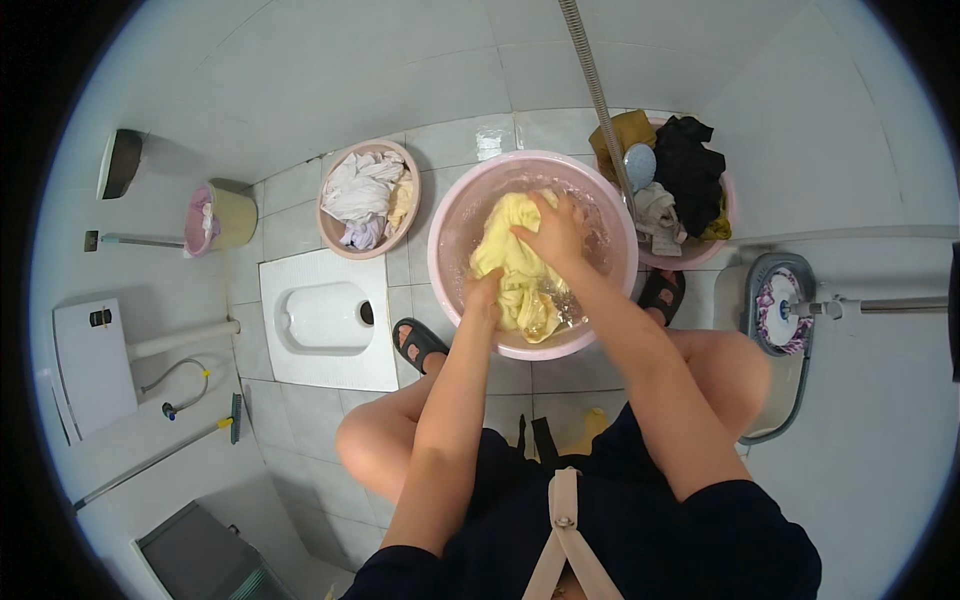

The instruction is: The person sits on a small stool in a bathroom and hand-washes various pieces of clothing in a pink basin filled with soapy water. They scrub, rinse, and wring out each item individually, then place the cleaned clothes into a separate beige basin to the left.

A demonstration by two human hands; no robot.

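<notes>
Between my feet stands a large pink basin (452, 200) with water in it. A wet, bunched yellow cloth (512, 250) lies in the water; whether it is a towel or a garment I cannot tell. My left hand (484, 293) grips the near left edge of the cloth, its thumb side on top. Farther back and to the right, my right hand (556, 235) holds the cloth's upper right part, thumb reaching across it. Some fingertips of both hands are hidden in the folds and water.
A smaller basin of pale clothes (362, 190) sits at the far left, by a squat toilet (325, 318). At the far right, dark clothes (688, 170) and a blue shower head (640, 166) fill another basin. A metal hose (588, 70) hangs there. A mop bucket (775, 400) stands right.
</notes>
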